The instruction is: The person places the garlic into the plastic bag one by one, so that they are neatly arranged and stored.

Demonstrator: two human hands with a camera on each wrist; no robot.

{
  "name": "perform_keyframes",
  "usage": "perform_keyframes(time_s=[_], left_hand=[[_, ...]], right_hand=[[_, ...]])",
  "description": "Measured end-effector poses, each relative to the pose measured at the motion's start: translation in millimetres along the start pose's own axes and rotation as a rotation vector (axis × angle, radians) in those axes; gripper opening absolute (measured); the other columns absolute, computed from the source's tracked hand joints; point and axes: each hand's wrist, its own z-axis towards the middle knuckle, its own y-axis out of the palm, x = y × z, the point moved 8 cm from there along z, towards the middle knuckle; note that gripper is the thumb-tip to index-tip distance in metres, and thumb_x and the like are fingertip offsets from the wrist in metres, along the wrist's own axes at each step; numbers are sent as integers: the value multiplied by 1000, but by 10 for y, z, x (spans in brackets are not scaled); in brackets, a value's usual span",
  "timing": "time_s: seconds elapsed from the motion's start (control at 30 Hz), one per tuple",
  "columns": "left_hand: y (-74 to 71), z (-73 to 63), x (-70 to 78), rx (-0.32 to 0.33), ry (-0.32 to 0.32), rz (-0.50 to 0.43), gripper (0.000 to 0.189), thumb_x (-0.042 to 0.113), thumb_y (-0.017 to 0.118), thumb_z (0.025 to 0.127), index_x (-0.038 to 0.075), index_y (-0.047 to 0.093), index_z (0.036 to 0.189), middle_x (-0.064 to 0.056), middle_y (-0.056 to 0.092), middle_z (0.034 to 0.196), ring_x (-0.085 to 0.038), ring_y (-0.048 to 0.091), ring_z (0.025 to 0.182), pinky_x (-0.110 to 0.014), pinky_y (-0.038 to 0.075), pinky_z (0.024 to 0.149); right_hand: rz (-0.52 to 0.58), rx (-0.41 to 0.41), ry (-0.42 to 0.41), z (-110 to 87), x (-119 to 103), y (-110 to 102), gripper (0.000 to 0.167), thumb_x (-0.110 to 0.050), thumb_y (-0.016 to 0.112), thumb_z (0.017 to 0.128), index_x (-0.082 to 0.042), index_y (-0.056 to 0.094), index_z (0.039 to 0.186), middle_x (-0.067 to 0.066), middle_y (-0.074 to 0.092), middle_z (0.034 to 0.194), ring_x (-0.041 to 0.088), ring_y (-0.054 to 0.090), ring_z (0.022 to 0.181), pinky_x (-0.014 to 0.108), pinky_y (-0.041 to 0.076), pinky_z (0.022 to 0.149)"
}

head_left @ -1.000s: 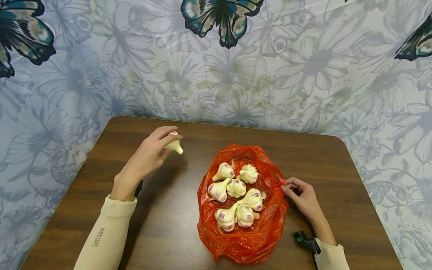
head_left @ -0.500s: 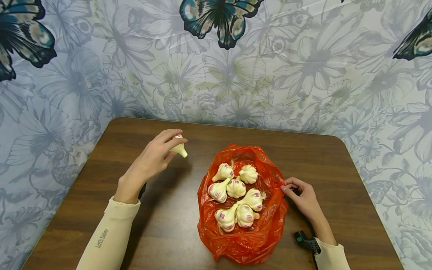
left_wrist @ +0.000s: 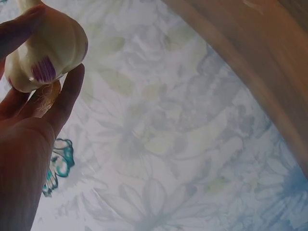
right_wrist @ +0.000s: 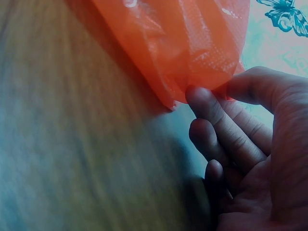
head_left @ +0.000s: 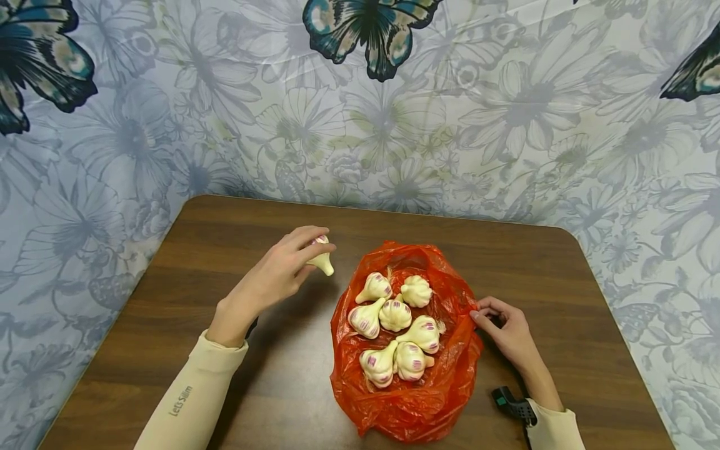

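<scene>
My left hand (head_left: pixel 271 279) grips one garlic bulb (head_left: pixel 322 259) by its sides, above the table to the left of a red plastic bag. In the left wrist view the bulb (left_wrist: pixel 53 45) shows purple streaks and a tuft of roots, with thumb and fingers around it. The red plastic bag (head_left: pixel 416 412) lies with its mouth spread wide, and several garlic bulbs (head_left: pixel 395 315) rest inside. At the bag's right edge my right hand (head_left: pixel 509 331) pinches the rim. The right wrist view shows thumb and forefinger nipping the thin red plastic (right_wrist: pixel 192 53).
Everything stands on a brown wooden table (head_left: pixel 562 281) with rounded far corners. Right behind it hangs a wall covering (head_left: pixel 394 137) printed with flowers and butterflies. A black wrist camera (head_left: pixel 513 405) sits on the right wrist.
My left hand has carried the garlic bulb to the right and slightly nearer, towards the bag. The right hand keeps its pinch on the bag's rim.
</scene>
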Motion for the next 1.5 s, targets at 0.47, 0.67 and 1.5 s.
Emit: perform_keyframes(time_s=[0.47,0.67,1.5], left_hand=[[153,69,260,-56,41,-56,57,-12,86,78,10,71,129,-18,59,147,-35,55,138,-50,54,109],[233,96,357,-67,63,-74,54,-10,86,79,10,72,128,-17,60,145,-34,55,138,-48,54,109],[722,118,914,-188,209,-190,46,1,82,87,11,69,130,-16,60,148,-33,55,141,-46,42,122]], right_hand=[[-11,3,-3,0,20,-1,5,-3,71,99,-6,72,103,0,73,82,9,63,78,19,46,78],[-9,-1,-6,2,8,-4,4,-5,71,99,-5,72,103,-1,73,82,9,63,79,18,46,79],[-3,2,3,14,-1,7,5,-3,71,99,-6,72,102,1,73,82,9,64,80,18,45,82]])
